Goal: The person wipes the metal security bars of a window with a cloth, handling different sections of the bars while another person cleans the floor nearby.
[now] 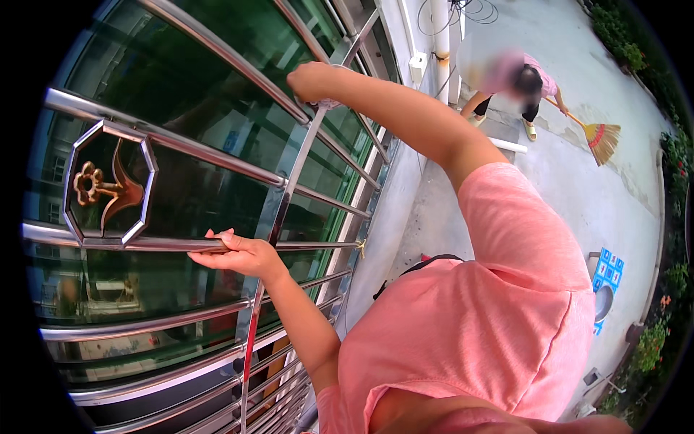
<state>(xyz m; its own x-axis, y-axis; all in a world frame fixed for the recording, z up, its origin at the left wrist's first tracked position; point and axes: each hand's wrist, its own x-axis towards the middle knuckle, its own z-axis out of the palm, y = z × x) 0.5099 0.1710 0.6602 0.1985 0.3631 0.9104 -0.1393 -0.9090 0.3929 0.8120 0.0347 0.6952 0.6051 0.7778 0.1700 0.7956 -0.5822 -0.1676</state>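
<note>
A stainless-steel window grille stands before me, its round bars crossed by a flat metal strip [287, 195]. My left hand [238, 252] is wrapped around a round bar [162, 245], thumb on one side and fingers on the other. A light patterned cloth [328, 103] shows at the edge of my right hand [312, 82], which is closed on it against the flat strip; most of the cloth is hidden by the hand. Beside the left hand, an octagonal metal frame [76, 163] with a copper-coloured flower ornament [116, 187] sits between two bars.
Green reflective window glass [206, 125] lies behind the grille. Another person [534, 81] bends over the concrete ground [574, 200], holding a straw broom [602, 141]. Near the wall are a white pipe [441, 54] and a white box [417, 66]. A metal basin [603, 304] stands at right.
</note>
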